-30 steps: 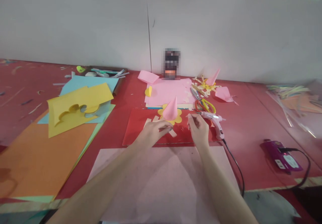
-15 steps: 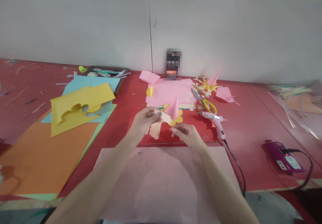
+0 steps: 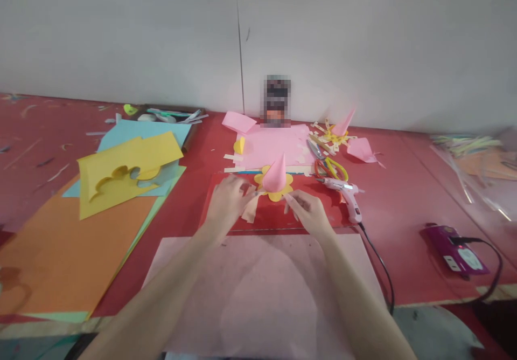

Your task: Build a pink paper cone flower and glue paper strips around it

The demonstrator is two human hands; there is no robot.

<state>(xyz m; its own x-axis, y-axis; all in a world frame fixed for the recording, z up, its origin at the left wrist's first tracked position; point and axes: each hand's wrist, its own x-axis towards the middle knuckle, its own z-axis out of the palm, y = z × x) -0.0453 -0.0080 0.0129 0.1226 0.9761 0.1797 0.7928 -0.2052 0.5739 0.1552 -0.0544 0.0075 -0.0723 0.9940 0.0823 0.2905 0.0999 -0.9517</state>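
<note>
A yellow paper flower (image 3: 276, 195) with rounded petals lies on the red board (image 3: 299, 214), a pink paper cone (image 3: 275, 175) standing point-up on its middle. My left hand (image 3: 229, 203) is at the flower's left edge, thumb and fingertips closed together on a petal. From the right, my right hand (image 3: 310, 212) pinches the near right edge with thumb and forefinger. The exact contact under the fingertips is small and partly hidden. Beside my left fingers lie cream paper pieces (image 3: 250, 210), partly covered by that hand.
A pink glue gun (image 3: 345, 190) with a black cord lies at the right, below scissors (image 3: 337, 170). Farther right is a purple power socket (image 3: 456, 252). Yellow cut-out paper (image 3: 109, 166) and orange sheets (image 3: 81, 252) cover the left. Behind the flower are pink sheets (image 3: 274, 144).
The cream strip has left my left hand; pale strips now show at the back left of the board. Both hands have settled at the flower's sides, and the cone is fully in view.
</note>
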